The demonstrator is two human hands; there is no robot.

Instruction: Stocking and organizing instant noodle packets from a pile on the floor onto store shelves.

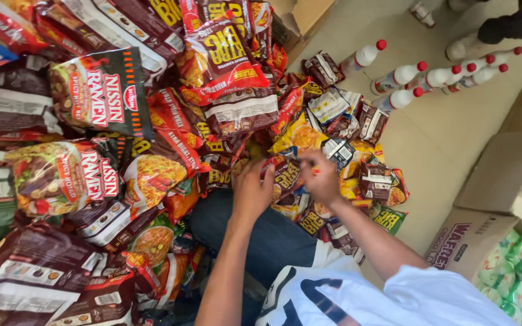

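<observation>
Hands buried in a heap of noodle packets

Knees first, nearest the camera: I see a white printed shirt (pixel 357 296) and dark trousers (pixel 255 232) at the bottom of the view, with both forearms reaching away from me. My left hand (pixel 252 193) rests palm down on the edge of the pile, fingers bent over a dark red packet; I cannot tell whether it grips anything. My right hand (pixel 321 178) sits just beside it, the two close together but not touching, and its fingers are pinched on something small with a red tip that I cannot make out. Between the hands lies a small dark packet (pixel 286 176), which both hands touch or nearly touch.

Around them spreads the heap of noodle packets (pixel 170 151), mostly dark brown, red and yellow, overlapping so thickly that the floor under them is hidden. Large bundled packs (pixel 101 90) crowd the left side and press in against my left arm; several are cut off by the left and top edges. A green packet (pixel 388 218) pokes out at the right fringe of the heap.

To my right stands an open cardboard box (pixel 466 241) holding green and white wrapped goods (pixel 515 265), partly out of frame. Farther off, on the pale floor (pixel 448 139), a cluster of white bottles with red caps (pixel 421 78) stands upright. Beyond those, at the top right corner, another person's dark sleeve (pixel 515 24) shows, mostly cropped.
</observation>
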